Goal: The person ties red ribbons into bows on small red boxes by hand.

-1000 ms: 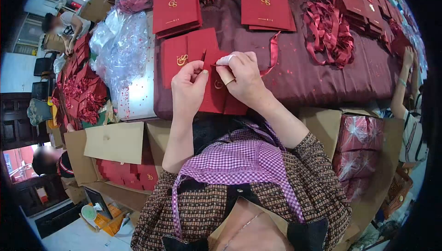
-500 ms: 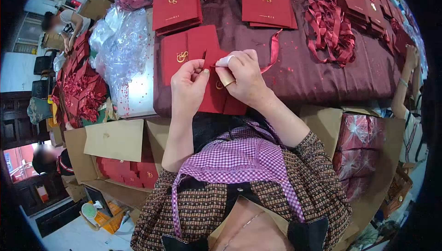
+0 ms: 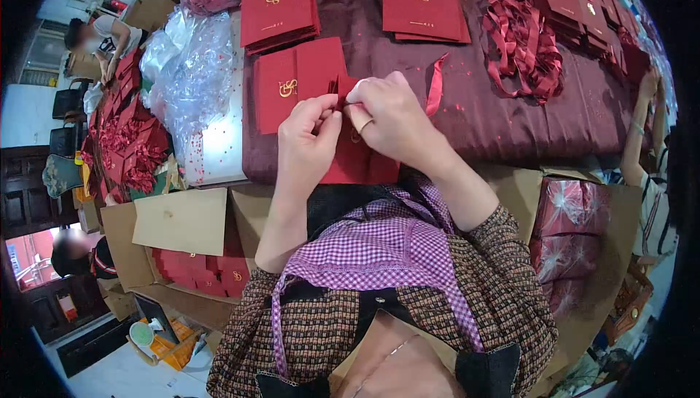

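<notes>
My left hand (image 3: 308, 134) is closed in a pinch at the top edge of a flat red card piece (image 3: 357, 168) with gold lettering, at a dark red ribbon (image 3: 332, 86). Pressed close beside it, my right hand (image 3: 396, 119) is also pinched, with a ring on one finger; its fingertips meet the ribbon at the same edge. Past my right hand a loose ribbon tail (image 3: 436, 84) lies on the cloth. The exact spot where the ribbon passes the card is hidden by my fingers. Left of my hands lies a stack of red cards (image 3: 273, 70).
A dark maroon cloth (image 3: 481, 132) covers the table. Further stacks of red cards (image 3: 281, 8) stand at the back, beside a ribbon bundle (image 3: 521, 55). Open cardboard boxes (image 3: 179, 219) flank me. Crumpled clear plastic (image 3: 189, 70) lies left; other people are at the sides.
My hands have drawn closer together, the left moving slightly right. The ribbon tail beyond my right hand shows less length, and the card has shifted a little right.
</notes>
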Action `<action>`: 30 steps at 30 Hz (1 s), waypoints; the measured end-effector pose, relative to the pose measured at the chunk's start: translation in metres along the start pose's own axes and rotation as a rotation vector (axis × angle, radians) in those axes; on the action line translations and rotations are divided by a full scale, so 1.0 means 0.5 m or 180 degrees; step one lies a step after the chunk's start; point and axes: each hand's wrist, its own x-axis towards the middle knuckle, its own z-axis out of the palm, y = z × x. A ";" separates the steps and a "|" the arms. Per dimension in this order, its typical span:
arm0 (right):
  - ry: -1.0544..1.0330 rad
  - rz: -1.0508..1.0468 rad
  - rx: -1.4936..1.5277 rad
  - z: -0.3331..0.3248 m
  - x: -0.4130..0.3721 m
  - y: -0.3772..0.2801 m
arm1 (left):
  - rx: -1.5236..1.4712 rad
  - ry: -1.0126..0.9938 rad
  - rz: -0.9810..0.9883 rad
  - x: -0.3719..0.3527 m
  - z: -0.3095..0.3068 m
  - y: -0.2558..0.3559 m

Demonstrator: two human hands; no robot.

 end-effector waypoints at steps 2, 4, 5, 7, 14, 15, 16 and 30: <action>-0.0123 0.0037 0.0239 -0.028 0.008 0.002 | -0.0267 -0.0349 0.0010 0.007 -0.021 0.010; -0.0299 0.0082 0.0502 -0.041 0.010 0.004 | -0.0377 -0.0424 0.0105 0.012 -0.026 -0.004; -0.0287 0.0073 0.0498 -0.045 0.009 0.000 | -0.0482 -0.0508 0.0206 0.015 -0.026 -0.008; -0.0264 0.0012 0.0495 -0.041 0.005 0.004 | -0.0280 -0.0422 0.0308 0.017 -0.020 -0.006; -0.0567 -0.0122 0.0534 -0.052 -0.003 0.010 | 0.0297 -0.0416 0.0689 0.020 -0.010 -0.005; -0.0801 0.0296 0.0946 -0.070 0.006 0.008 | 0.0274 -0.0388 0.0739 0.019 -0.008 -0.006; -0.1034 0.0720 0.1361 -0.092 0.017 0.006 | 0.0253 -0.0360 0.0784 0.018 -0.007 -0.006; -0.1089 -0.0360 0.0934 -0.104 0.026 0.043 | -0.0615 -0.0507 -0.0170 0.003 -0.001 -0.016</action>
